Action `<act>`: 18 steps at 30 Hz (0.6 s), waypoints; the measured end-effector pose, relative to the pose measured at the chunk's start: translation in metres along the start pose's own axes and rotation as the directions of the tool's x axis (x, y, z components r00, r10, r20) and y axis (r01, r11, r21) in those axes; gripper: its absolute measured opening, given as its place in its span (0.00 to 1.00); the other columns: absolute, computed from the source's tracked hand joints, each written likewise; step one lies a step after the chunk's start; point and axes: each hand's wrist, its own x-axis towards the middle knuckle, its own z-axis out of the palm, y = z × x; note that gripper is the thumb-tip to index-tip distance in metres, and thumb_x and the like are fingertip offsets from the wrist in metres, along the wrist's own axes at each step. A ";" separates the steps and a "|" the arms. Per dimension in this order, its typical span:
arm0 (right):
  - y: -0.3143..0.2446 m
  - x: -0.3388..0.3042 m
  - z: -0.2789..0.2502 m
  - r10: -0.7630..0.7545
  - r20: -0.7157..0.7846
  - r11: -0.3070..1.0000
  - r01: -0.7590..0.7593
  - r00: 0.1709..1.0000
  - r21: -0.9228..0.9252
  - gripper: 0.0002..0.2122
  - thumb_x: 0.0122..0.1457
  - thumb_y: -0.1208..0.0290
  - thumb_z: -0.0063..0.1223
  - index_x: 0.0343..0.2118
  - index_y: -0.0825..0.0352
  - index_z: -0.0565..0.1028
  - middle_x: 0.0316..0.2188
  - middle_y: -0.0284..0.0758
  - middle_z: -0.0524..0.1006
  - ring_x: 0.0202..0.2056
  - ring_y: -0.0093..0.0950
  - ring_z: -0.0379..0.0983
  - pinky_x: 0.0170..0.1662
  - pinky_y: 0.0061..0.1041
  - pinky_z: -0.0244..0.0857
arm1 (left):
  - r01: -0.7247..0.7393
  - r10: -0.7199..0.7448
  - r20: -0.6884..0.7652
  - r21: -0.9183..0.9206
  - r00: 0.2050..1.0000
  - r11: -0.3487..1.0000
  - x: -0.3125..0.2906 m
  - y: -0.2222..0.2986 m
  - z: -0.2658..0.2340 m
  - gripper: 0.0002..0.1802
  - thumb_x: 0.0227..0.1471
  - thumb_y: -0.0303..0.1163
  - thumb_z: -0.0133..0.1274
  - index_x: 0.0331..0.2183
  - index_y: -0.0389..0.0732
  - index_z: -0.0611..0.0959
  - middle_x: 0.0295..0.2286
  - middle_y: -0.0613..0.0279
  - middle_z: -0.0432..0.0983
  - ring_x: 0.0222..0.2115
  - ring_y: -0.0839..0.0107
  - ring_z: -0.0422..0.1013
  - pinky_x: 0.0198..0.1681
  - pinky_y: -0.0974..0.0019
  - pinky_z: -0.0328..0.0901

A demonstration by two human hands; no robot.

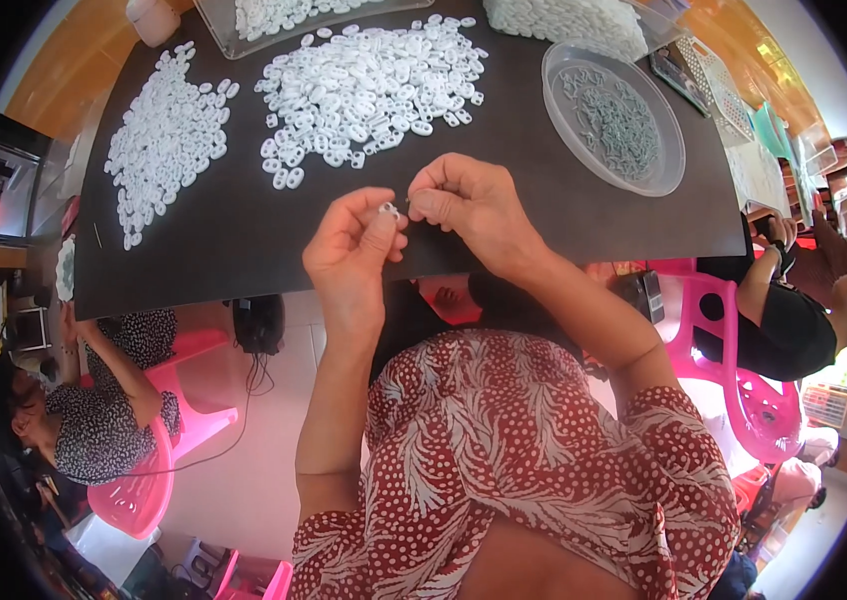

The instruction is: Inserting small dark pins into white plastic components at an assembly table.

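Between the thumb and fingers of my left hand (346,245) is a small white plastic piece with two holes (389,210). My right hand (479,205) is closed in a pinch just right of it, with a tiny thing at its fingertips, too small to name. Both hands are above the near part of the dark table (244,235). Beyond them lies a large heap of similar white two-hole pieces (374,85). A second heap of white pieces (166,150) spreads at the left. To the right, a round clear dish (672,125) holds many small grey metal pieces (612,125), apparently screws.
At the far edge are a clear tray (219,35) of white pieces and a full clear bag (569,25). A dark flat device (679,82) lies beside the dish. People sit on pink chairs (759,400) at both sides, and a cable (244,425) hangs at left.
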 end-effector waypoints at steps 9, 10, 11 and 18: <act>0.007 -0.007 0.007 -0.087 -0.034 0.989 0.083 0.996 -0.119 0.03 0.52 0.79 0.51 0.28 0.72 0.72 0.21 0.30 0.73 0.25 0.16 0.65 0.29 0.18 0.61 | 0.077 -0.081 -0.050 -0.079 0.995 0.994 -0.005 0.003 -0.001 0.08 0.51 0.21 0.51 0.36 0.31 0.78 0.26 0.61 0.75 0.23 0.78 0.70 0.25 0.77 0.65; 0.005 -0.007 0.007 -0.116 -0.022 0.982 0.111 0.993 -0.154 0.03 0.52 0.78 0.52 0.28 0.72 0.73 0.21 0.29 0.73 0.25 0.16 0.65 0.29 0.18 0.61 | 0.063 -0.066 -0.044 -0.069 0.997 0.996 -0.005 0.003 -0.001 0.08 0.50 0.21 0.52 0.35 0.31 0.78 0.26 0.61 0.75 0.23 0.78 0.70 0.25 0.77 0.65; 0.003 -0.007 0.007 -0.115 -0.020 0.982 0.111 0.993 -0.154 0.03 0.52 0.78 0.52 0.28 0.72 0.73 0.21 0.29 0.73 0.25 0.16 0.65 0.29 0.18 0.61 | 0.063 -0.067 -0.046 -0.070 0.997 0.996 -0.006 0.003 -0.002 0.08 0.50 0.21 0.52 0.35 0.31 0.78 0.26 0.61 0.75 0.23 0.78 0.70 0.25 0.77 0.65; -0.002 -0.008 0.005 -0.029 0.021 0.997 0.030 0.999 -0.067 0.05 0.52 0.76 0.53 0.28 0.73 0.74 0.23 0.30 0.74 0.26 0.15 0.67 0.29 0.16 0.62 | 0.042 -0.042 -0.080 -0.012 0.996 0.999 -0.008 0.009 0.000 0.07 0.49 0.22 0.54 0.34 0.31 0.79 0.24 0.63 0.73 0.22 0.79 0.66 0.25 0.77 0.62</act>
